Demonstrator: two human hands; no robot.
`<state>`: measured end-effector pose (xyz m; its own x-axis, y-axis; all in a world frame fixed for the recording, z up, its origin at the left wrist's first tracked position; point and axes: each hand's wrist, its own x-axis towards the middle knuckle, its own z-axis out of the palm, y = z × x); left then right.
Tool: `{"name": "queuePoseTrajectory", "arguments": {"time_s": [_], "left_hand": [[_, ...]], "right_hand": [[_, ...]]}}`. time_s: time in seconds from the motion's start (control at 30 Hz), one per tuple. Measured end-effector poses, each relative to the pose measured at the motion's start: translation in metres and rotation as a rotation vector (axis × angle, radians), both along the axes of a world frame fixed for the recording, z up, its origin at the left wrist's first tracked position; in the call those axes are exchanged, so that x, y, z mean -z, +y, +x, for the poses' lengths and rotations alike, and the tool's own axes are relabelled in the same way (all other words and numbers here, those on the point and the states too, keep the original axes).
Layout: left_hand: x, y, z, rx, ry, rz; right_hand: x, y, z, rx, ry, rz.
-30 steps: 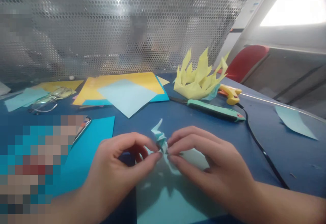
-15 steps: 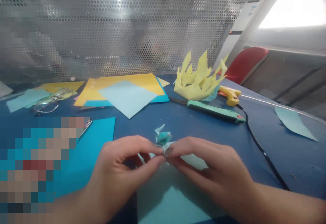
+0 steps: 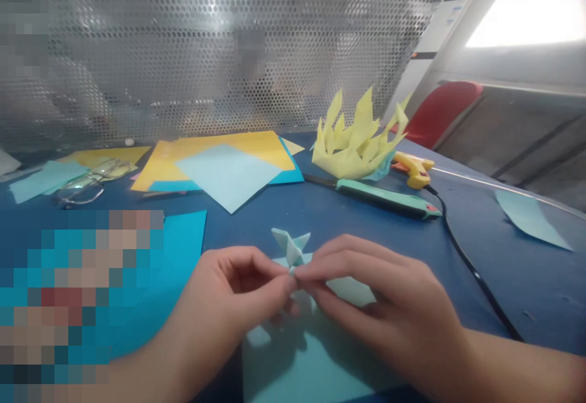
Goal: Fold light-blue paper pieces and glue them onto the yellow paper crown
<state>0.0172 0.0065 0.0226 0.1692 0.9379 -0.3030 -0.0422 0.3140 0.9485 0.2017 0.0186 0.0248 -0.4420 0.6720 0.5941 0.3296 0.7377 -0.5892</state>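
A small light-blue folded paper piece [image 3: 295,249], with pointed flaps sticking up, is pinched between my two hands at centre. My left hand [image 3: 229,293] grips its lower part between thumb and forefinger. My right hand [image 3: 389,296] holds it from the other side with closed fingertips, which touch those of the left. The fingers hide the bottom of the piece. Beneath both hands lies a light-blue paper sheet [image 3: 311,366], shaded by them.
Behind are yellow and blue paper sheets [image 3: 160,159] with a pale-blue square [image 3: 231,177], a spiky yellow paper crown shape [image 3: 359,146], a green-handled tool [image 3: 384,196] and a yellow glue gun [image 3: 416,171] with a black cord. Glasses [image 3: 86,186] lie left; bright-blue paper [image 3: 169,275] is nearer.
The folded paper piece has been turned between my fingers, so its flaps now spread apart in a different outline. My left fingers curl further under it, and my right hand has shifted slightly.
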Motion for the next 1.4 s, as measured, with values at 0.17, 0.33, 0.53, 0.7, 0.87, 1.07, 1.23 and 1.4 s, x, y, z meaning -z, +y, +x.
{"name": "queuePoseTrajectory", "arguments": {"time_s": [0.17, 0.33, 0.53, 0.7, 0.87, 1.07, 1.23, 1.4], "left_hand": [[0.000, 0.000, -0.001, 0.002, -0.067, -0.042], [0.002, 0.003, -0.005, 0.025, -0.077, -0.063], [0.001, 0.006, -0.007, 0.051, -0.160, -0.082], [0.002, 0.006, -0.009, 0.102, -0.203, -0.095], [0.002, 0.007, -0.009, 0.115, -0.214, -0.115], [0.002, 0.008, -0.012, 0.119, -0.221, -0.126], [0.001, 0.009, -0.013, 0.130, -0.240, -0.124], [0.001, 0.010, -0.013, 0.137, -0.227, -0.135]], "right_hand": [[0.001, 0.000, 0.003, -0.032, -0.025, 0.056], [0.001, 0.000, 0.005, -0.036, -0.083, 0.121], [0.005, -0.003, 0.004, -0.003, -0.117, 0.192], [0.002, -0.005, 0.006, 0.017, -0.122, 0.195], [0.010, -0.005, 0.011, -0.014, -0.045, 0.180], [0.014, 0.000, 0.014, -0.082, -0.137, 0.263], [0.009, 0.003, 0.016, -0.127, -0.196, 0.278], [0.002, 0.001, 0.014, -0.123, -0.267, 0.284]]}}
